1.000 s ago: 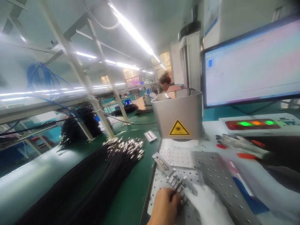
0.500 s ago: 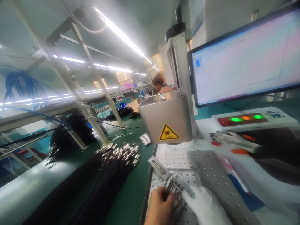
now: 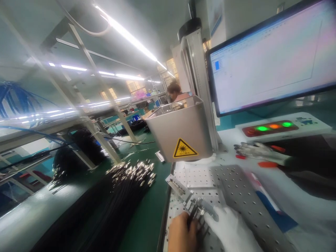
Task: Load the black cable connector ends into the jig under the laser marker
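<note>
My bare left hand (image 3: 181,232) is closed around several black cables, whose metal connector ends (image 3: 198,206) point up and away from me. Close beside it, my right hand (image 3: 228,226) wears a white glove. Its fingers are curled in against the same connectors and a metal fixture (image 3: 181,187); what exactly they grip is hidden. That fixture lies slanted on a perforated metal plate (image 3: 237,199). Above the plate hangs the grey housing of a laser machine (image 3: 181,127) with a yellow warning triangle (image 3: 185,148).
Left of the plate, a large bundle of black cables (image 3: 123,199) with metal ends lies on the green table (image 3: 147,217). On the right are a monitor (image 3: 265,63), a lit button panel (image 3: 273,128), a used glove (image 3: 256,150) and a marker pen (image 3: 266,194). A person (image 3: 174,91) is in the background.
My left hand has shifted slightly on the cables, its fingers now partly behind them. The right hand stays almost in place. The whole view has moved a little.
</note>
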The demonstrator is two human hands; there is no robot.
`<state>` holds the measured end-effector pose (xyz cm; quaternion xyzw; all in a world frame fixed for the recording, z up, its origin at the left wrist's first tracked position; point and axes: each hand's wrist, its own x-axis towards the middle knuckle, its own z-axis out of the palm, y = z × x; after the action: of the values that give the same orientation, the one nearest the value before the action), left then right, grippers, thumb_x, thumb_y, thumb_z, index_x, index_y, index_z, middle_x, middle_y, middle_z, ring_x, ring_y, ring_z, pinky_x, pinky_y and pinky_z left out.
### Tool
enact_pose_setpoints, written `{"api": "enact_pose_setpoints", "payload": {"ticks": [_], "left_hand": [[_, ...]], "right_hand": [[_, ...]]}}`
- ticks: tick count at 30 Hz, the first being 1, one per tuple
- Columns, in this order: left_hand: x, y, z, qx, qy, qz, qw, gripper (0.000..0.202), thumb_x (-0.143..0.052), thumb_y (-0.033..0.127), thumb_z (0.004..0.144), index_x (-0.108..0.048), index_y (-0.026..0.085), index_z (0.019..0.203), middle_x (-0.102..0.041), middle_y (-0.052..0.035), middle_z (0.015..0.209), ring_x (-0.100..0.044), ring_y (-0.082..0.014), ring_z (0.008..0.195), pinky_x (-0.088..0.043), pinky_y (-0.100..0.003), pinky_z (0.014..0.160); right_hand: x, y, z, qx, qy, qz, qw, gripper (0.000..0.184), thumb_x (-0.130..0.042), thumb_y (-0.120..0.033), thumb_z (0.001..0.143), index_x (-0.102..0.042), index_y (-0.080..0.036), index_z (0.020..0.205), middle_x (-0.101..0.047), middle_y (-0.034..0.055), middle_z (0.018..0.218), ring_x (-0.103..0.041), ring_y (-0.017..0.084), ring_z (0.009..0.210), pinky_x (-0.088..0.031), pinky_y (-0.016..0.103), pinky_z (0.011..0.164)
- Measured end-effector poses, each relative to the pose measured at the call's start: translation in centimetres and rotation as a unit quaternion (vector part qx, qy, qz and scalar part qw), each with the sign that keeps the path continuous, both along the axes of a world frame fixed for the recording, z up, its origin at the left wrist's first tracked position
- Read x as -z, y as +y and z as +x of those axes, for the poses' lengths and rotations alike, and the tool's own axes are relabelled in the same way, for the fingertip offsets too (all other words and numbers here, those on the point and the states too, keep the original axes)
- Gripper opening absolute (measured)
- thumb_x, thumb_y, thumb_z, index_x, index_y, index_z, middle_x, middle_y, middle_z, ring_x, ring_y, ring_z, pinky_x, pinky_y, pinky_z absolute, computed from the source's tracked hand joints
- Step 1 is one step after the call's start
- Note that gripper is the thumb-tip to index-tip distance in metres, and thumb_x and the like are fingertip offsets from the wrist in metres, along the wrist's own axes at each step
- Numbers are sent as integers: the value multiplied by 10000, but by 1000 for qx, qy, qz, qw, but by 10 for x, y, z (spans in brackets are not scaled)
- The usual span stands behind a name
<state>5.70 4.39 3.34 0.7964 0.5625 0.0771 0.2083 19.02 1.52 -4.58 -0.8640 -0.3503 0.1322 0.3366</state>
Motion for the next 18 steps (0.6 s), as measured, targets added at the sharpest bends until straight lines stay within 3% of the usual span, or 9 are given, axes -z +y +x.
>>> {"api": "enact_pose_setpoints", "payload": {"ticks": [3, 6, 12, 16, 18], "left_hand": [[0, 0, 3, 4, 20, -6, 1000, 251, -437, 277, 931, -605, 101, 871, -624, -150, 935, -565, -259, 950, -292, -335, 760], [-1, 0, 4, 4, 25, -11, 1000, 273, -441, 270, 935, -643, 86, 928, -633, -156, 965, -577, -272, 978, -314, -340, 774], [-8, -4, 7, 1, 42, -6, 999, 293, -437, 271, 942, -656, 86, 1003, -642, -157, 996, -579, -303, 1037, -334, -347, 807], [-2, 1, 3, 19, 38, -11, 999, 301, -445, 282, 928, -663, 86, 999, -640, -168, 1000, -577, -307, 1014, -319, -349, 783], [3, 5, 2, 29, 46, -18, 998, 313, -459, 299, 915, -669, 88, 1010, -631, -178, 1031, -566, -306, 1017, -317, -351, 790]], "right_hand": [[-14, -5, -2, -1, 59, -9, 998, 541, -240, -580, 793, -652, -267, 948, -539, 13, 990, 39, -112, 716, 46, 54, 742], [-32, -10, -2, -11, 112, -58, 992, 522, -239, -590, 785, -625, -296, 979, -518, -18, 1089, 49, -110, 738, 40, 54, 774], [-50, -13, 1, -58, 69, -102, 991, 593, -171, -591, 819, -632, -260, 992, -535, 4, 1052, -9, -107, 690, 36, 77, 762], [-65, -16, -2, -62, 89, -156, 982, 551, -177, -530, 838, -616, -269, 1045, -515, -29, 1144, 57, -104, 715, 47, 94, 785], [-63, -16, -4, -72, 74, -148, 984, 556, -156, -486, 849, -623, -256, 1044, -525, -23, 1134, 42, -114, 703, 50, 97, 775]]}}
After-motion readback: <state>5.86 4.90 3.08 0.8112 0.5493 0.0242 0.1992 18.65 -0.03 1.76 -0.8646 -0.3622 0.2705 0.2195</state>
